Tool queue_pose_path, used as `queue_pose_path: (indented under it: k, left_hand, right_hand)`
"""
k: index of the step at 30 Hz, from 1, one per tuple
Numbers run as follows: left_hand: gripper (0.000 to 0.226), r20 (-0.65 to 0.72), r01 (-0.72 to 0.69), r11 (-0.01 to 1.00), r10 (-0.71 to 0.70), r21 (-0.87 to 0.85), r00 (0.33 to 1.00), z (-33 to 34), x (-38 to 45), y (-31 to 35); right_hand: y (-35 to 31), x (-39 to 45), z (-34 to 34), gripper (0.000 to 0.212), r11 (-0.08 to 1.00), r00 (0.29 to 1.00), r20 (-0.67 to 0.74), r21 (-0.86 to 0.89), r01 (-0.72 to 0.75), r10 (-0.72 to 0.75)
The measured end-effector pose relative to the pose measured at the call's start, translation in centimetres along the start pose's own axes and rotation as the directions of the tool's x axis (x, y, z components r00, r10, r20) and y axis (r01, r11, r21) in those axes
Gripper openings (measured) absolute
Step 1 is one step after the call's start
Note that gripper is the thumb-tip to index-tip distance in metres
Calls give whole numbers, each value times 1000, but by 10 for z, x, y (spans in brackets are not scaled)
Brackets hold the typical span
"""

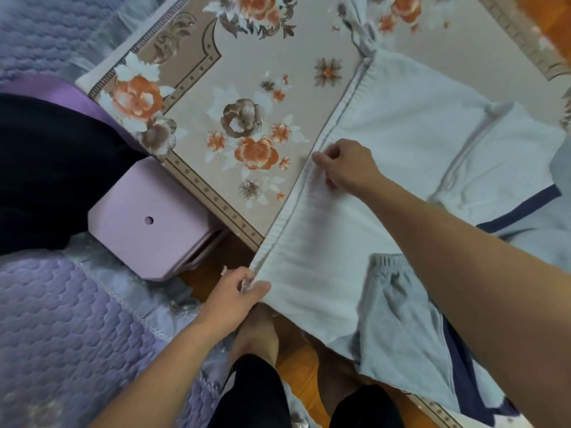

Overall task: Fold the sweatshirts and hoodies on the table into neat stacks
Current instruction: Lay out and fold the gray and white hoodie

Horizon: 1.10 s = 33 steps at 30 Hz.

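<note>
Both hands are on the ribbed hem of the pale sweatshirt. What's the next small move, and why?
Probably draw the hem taut and lay it flat on the floral table. The left hand pinches the hem's near corner, which hangs past the table edge, and the right hand pinches the hem farther up. The pale sweatshirt lies rumpled, a grey cuffed sleeve draped over the near edge, so straightening should come before folding.

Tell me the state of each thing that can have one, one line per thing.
White sweatshirt: spread on the floral tablecloth, near hem corner hanging off the edge.
Left hand: pinching the hem corner.
Right hand: gripping the ribbed hem.
Grey sleeve: crumpled, cuff up.
Pink stool: standing, partly under the table.
</note>
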<state>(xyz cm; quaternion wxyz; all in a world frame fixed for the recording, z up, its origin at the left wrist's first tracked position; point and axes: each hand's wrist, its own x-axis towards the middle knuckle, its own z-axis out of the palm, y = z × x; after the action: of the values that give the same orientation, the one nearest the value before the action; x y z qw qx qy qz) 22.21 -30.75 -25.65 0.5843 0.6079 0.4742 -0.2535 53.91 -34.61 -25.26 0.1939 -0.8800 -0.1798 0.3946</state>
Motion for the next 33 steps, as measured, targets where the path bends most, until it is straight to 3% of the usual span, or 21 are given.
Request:
queue_pose_path:
  k: [2,4,7,9,12,16,19,24,26,29,31,33]
  left_hand:
    - [57,26,18,1000,-19,25,999,8,5,10]
    - [55,-4,11,994,-11,113,1000,17,7,18]
    - [44,-153,-38,993,55,112,987,18,7,24]
    - [39,-221,-77,996,84,39,972,12,4,23]
    - [37,-283,-54,997,38,-50,958,6,6,21]
    - [51,-261,24,997,-43,-76,964,7,12,25]
    - [48,-265,11,1000,-8,10,964,9,15,23]
    - [37,-268,-69,993,93,98,959,11,12,6]
    - [34,-252,-87,991,111,106,961,9,13,1]
    - [33,-229,-94,991,114,97,967,6,14,0]
    - [32,-218,-97,990,116,99,969,3,14,1]
    - [32,-196,-113,989,129,90,972,0,14,2]
  right_hand:
    - [-7,4,10,35,983,999,-45,-181,-11,3]
    - [-12,4,18,27,968,996,-89,-245,-51,30]
    - [-18,4,17,26,988,979,-173,-94,-123,106]
    - [-19,5,19,28,996,961,-264,25,-80,84]
    - [-11,4,33,30,997,973,-228,69,-31,46]
    - [-6,8,32,32,1000,988,-151,6,8,-7]
    - [2,13,12,24,994,994,-61,-65,84,-88]
    - [-1,60,-49,24,996,896,-438,-74,42,-71]
    - [-13,84,-65,33,999,894,-447,-23,25,-33]
    - [-24,105,-70,47,994,922,-387,-98,-46,5]
    - [-33,109,-72,36,983,921,-389,-157,-94,26]
    - [-45,116,-71,13,994,891,-454,-79,-76,32]
